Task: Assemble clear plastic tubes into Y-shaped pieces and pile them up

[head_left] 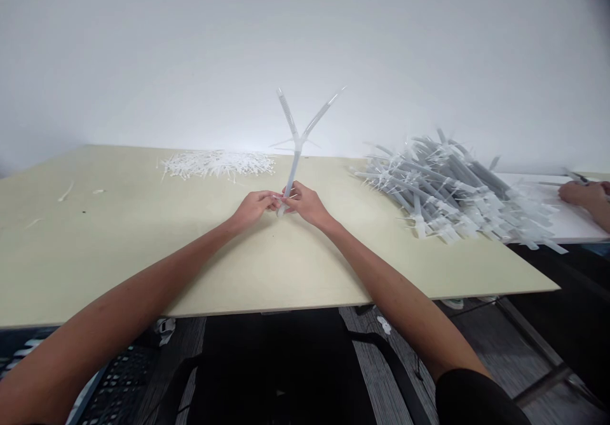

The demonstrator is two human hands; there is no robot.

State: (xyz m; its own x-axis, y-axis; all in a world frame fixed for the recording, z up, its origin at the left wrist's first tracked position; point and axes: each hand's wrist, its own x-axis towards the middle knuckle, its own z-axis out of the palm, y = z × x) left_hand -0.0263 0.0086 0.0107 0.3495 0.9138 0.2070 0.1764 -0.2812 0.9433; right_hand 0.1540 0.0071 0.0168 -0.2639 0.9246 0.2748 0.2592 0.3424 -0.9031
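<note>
Your right hand (309,204) pinches the lower stem of the Y-shaped tube (292,169) between thumb and fingers; your left hand (257,208) meets it at the same spot, its fingertips bunched together beside the stem, though I cannot tell whether they grip the tube or some small piece; the tube stands tilted slightly to your right above the middle of the table (223,272), its 2 branches spreading upward before the pale wall (190,44), with thin strips jutting out on either side of the fork; beyond your left hand, near the wall, lies a heap of thin white strips (216,163), and a few stray pieces are scattered farther left; to your right is a large pile of tubes (443,187), well apart from your hands; past it, at the far right, a co-worker's hand (586,194) holds a dark tool (579,178).
</note>
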